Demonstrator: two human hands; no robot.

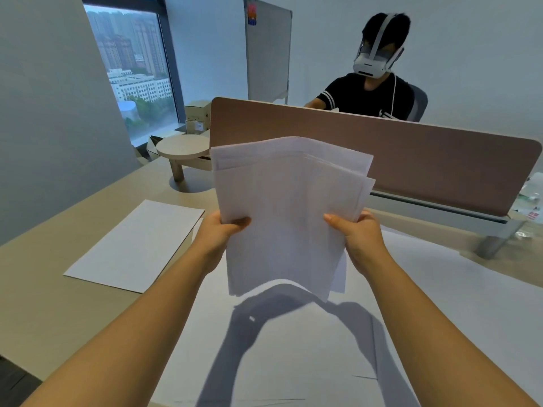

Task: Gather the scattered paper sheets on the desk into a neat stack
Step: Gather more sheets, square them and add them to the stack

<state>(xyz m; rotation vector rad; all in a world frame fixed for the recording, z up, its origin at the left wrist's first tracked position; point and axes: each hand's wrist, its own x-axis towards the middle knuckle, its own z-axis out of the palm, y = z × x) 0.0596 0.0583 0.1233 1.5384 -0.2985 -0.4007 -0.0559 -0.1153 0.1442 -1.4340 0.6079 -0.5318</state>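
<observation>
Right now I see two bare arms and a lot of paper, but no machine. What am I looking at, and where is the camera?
There is no robot here. A person does the task with bare hands, and the one picture comes from a wide-angle camera worn on that person's head, looking forward and down.

The left hand and the right hand each grip a side of a bundle of white sheets, held upright above the desk. Its top edges are uneven, so it is not yet squared.

On the desk a single sheet lies flat to the left, apart from the bundle. More white paper covers the surface under the arms.

Beyond a brown divider panel sits another person wearing a headset.
</observation>
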